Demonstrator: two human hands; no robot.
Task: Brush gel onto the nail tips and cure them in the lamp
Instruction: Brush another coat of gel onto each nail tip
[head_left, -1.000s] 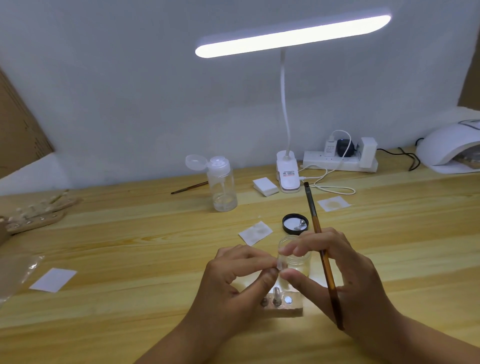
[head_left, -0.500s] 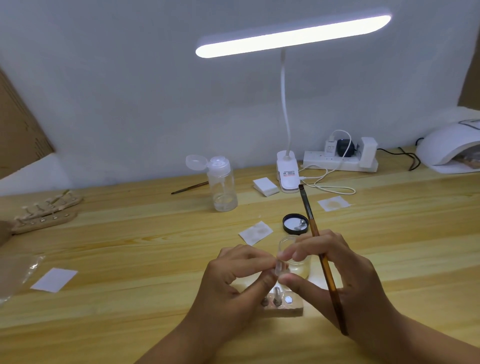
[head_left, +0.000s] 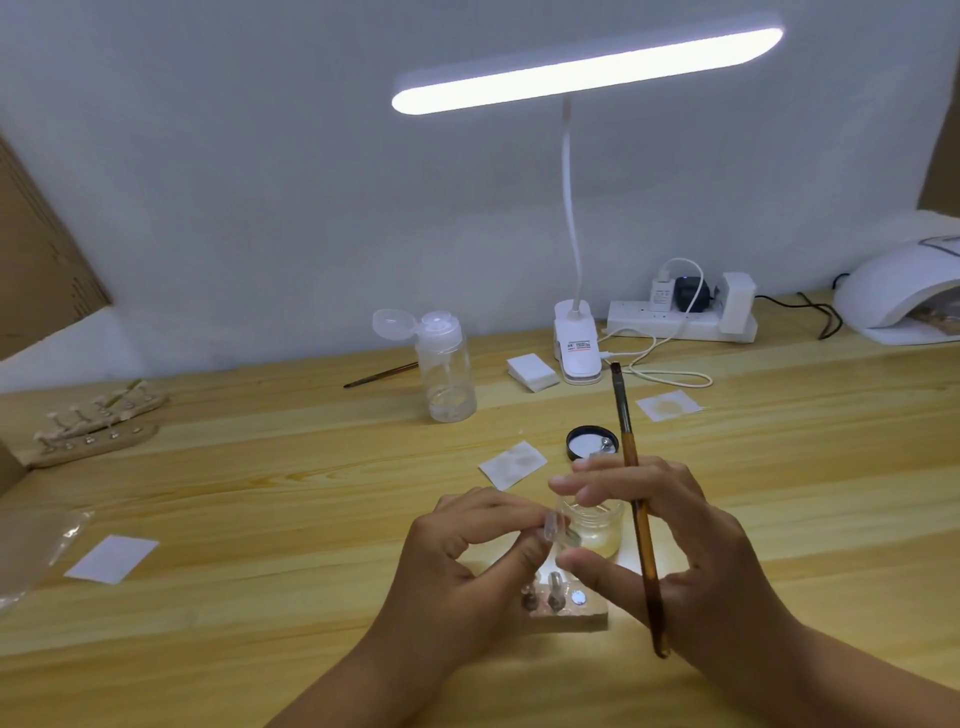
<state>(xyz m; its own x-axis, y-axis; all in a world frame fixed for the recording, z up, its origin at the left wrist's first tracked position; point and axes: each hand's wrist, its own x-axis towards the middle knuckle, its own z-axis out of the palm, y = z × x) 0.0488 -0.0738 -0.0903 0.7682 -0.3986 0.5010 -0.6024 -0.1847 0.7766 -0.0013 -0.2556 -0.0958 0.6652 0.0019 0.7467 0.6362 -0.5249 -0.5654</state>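
Note:
My left hand (head_left: 467, 551) pinches a small clear nail tip (head_left: 557, 526) on its stand between thumb and forefinger. My right hand (head_left: 670, 540) holds a brown brush (head_left: 635, 499) wedged between its fingers, bristles pointing up and away; its thumb and forefinger hover close to the nail tip, slightly apart from it. Below the hands a wooden holder (head_left: 569, 613) carries a couple of metal stands and a bare magnet. An open glass jar (head_left: 597, 525) of clear gel sits just behind the fingers. The white curing lamp (head_left: 904, 291) stands at the far right.
The jar's black lid (head_left: 592, 441) lies behind the jar, with white wipes (head_left: 511, 464) nearby. A clear pump bottle (head_left: 447, 364), a second brush (head_left: 382, 375), a clip desk light (head_left: 576, 353), a power strip (head_left: 680, 322) and another nail-tip holder (head_left: 96, 421) stand further back.
My right fingers opened away from the nail tip, leaving it pinched by my left hand. The brush tilted slightly left and lower.

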